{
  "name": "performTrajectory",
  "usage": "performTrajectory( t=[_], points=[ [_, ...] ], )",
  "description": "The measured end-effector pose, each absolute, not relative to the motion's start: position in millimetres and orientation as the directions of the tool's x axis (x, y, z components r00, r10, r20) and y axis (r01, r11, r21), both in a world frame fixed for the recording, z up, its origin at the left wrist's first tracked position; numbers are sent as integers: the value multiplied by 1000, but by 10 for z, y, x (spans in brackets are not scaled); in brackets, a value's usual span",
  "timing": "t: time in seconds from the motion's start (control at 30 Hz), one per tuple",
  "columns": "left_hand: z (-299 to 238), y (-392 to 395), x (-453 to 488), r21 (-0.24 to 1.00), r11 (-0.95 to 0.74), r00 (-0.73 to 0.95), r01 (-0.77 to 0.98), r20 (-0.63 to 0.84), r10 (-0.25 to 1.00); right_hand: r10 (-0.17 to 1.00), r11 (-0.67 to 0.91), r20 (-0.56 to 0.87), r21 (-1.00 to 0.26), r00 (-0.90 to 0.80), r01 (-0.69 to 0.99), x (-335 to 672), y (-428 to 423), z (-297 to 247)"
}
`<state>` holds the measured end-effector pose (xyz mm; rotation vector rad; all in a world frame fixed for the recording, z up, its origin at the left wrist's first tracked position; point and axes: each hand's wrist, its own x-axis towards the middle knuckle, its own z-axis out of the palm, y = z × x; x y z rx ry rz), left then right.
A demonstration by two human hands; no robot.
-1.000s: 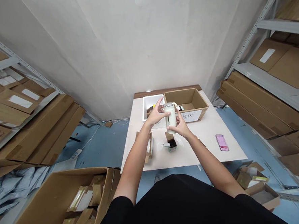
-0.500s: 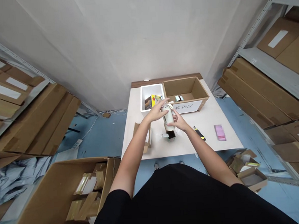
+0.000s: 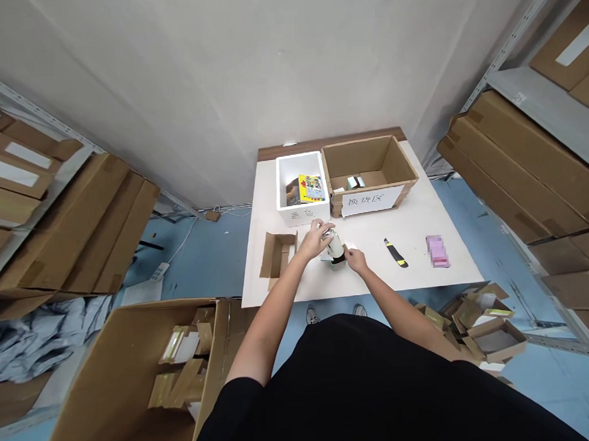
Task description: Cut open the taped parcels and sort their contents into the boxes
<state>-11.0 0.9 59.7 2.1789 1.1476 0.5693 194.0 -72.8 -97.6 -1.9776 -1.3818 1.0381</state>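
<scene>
A pale cream bottle [image 3: 334, 246] stands partly inside a small narrow box [image 3: 338, 264] with light green and dark parts, near the front middle of the table. Its lower part is hidden by the box. My left hand [image 3: 316, 240] is closed around the bottle's top from the left. At the right side of the small box, my right hand [image 3: 356, 260] has its fingers closed on the box's edge. An opened brown carton [image 3: 270, 252] lies to the left of my left forearm.
Behind are a white foam box [image 3: 304, 214] with a yellow booklet [image 3: 311, 188], and a labelled cardboard box [image 3: 372, 200]. A utility knife [image 3: 395, 253] and a pink item [image 3: 437, 251] lie to the right. A large carton [image 3: 108, 365] stands at the lower left.
The bottle has gone down from above the small box into it. My left hand has moved to the bottle's top; my right hand has moved from the bottle down to the box.
</scene>
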Motion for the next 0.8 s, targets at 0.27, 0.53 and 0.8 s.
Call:
performTrajectory(
  t=[0.27,0.53,0.8],
  points=[
    [519,-74,0,594,-568,646,571,102,756,899,-435,-363,-802,245,408,1938,-679,-1059],
    [292,-214,4,423,-519,608,743,-101,788,883,-454,-386,-848,268,274,1833,-691,-1128],
    [-198,-317,308,239,-503,550,830,-202,811,864,-464,-407,-873,297,152,1820,-751,-1140]
  ],
)
